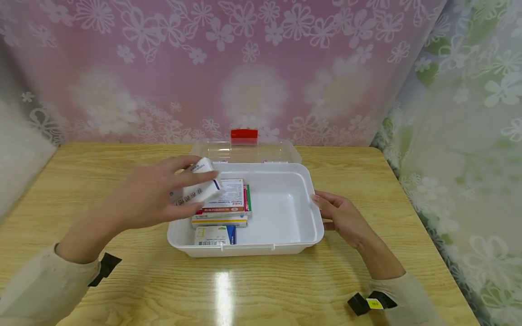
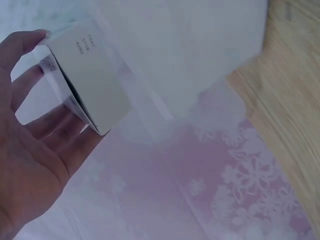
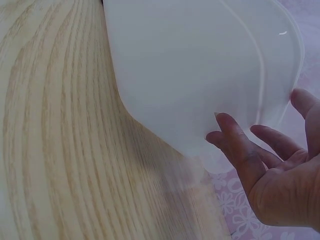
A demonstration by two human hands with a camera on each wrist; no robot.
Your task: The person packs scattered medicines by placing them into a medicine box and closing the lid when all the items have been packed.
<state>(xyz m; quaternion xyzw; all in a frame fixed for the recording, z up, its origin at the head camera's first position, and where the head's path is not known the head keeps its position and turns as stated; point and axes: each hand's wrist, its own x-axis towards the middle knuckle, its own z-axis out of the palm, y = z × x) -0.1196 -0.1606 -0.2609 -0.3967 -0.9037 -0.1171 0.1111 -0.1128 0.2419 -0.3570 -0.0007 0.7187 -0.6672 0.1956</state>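
My left hand (image 1: 152, 192) grips a white medicine box (image 1: 204, 186) between thumb and fingers, tilted above the left part of a white plastic storage box (image 1: 281, 249). In the left wrist view, the medicine box (image 2: 92, 77) shows a plain side with small print. Inside the storage box, several medicine boxes lie at the left: a white one with a red-orange band (image 1: 233, 192), one with a yellow stripe (image 1: 220, 222) and a pale one (image 1: 212, 234) at the front. My right hand (image 1: 342, 217) holds the storage box's right end, thumb at the rim, fingers against the outer wall (image 3: 190, 85).
A clear lid (image 1: 212, 151) with a red latch (image 1: 244, 134) stands open behind the storage box. The wooden table (image 1: 122, 280) extends around it. Flowered pink cloth (image 1: 253, 68) hangs behind, and pale green flowered cloth (image 1: 469, 136) hangs at the right.
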